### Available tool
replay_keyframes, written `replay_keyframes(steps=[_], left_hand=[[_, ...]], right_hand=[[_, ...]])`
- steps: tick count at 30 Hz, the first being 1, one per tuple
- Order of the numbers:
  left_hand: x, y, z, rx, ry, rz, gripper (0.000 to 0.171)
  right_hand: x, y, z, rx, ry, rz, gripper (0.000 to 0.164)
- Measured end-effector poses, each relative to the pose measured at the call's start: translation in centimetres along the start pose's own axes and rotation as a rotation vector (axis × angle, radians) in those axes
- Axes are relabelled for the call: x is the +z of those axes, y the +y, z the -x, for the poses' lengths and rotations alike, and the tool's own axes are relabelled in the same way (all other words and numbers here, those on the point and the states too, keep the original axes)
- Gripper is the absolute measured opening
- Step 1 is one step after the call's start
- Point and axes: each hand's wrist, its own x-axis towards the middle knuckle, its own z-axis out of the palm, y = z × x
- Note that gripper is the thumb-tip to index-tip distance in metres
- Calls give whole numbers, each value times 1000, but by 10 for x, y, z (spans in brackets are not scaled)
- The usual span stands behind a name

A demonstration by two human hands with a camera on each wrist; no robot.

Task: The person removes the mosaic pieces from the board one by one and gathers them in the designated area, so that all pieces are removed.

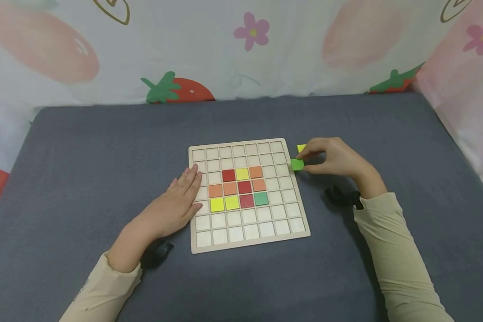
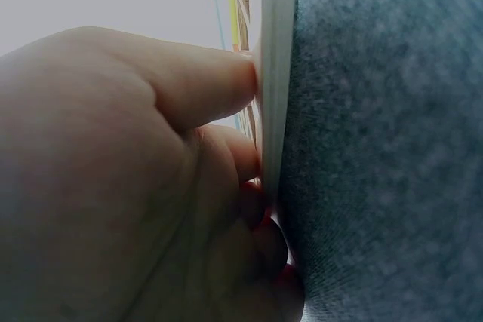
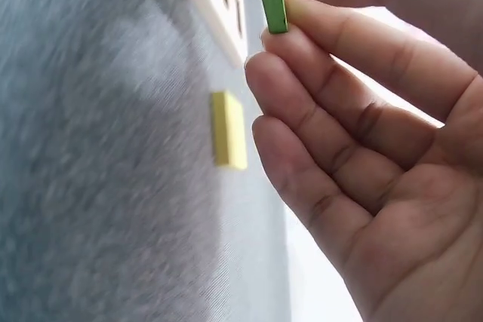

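Note:
A square wooden grid board (image 1: 249,242) lies on the grey cloth, with red, yellow, orange and green tiles (image 1: 261,198) in its middle cells. Across the board's left edge rests my left hand (image 1: 173,208), fingers extended; the left wrist view has the thumb (image 2: 215,84) against the board's side. Just off the board's right edge, my right hand (image 1: 334,156) pinches a bright green tile (image 1: 297,165) between thumb and index finger. Its other fingers (image 3: 302,133) are loosely bent. Behind that hand, a yellow tile (image 1: 300,148) lies on the cloth, partly covered in the head view.
The grey cloth (image 1: 84,179) covers the table under the board and arms. A white curtain (image 1: 298,53) with strawberry and flower prints hangs along the far edge. A dark band with a small device (image 1: 340,197) is on the right wrist, another (image 1: 156,255) on the left.

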Motion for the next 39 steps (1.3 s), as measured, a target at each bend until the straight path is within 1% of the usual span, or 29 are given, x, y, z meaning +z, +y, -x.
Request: replay_keyframes(steps=[4,8,12,15,18,24,31,39], left_hand=[[1,-1,-1,-5,-4,-4,64],[2,-2,-2,-3,-6,-7,64],[2,-3,-2,8,2,-6,64],[1,-3,-1,3,-5,-3,64],[0,-2,-1,-3,-14,-3,64],[0,-2,-1,6,-5,2,64],[2,-2,-1,1,-12,3,65],[3,-2,-2,-14,-17,3,65]], right_hand=[[0,3,1,31,-7,-11,23],[0,4,1,55,-18,0,23],[2,5,0,54,-23,41,23],[4,7,-1,43,-20,70,24],[5,8,-2,40,-20,85,24],[7,8,-2,57,-27,103,23],[7,8,-2,68,-26,75,23],[7,9,0,70,3,23,24]])
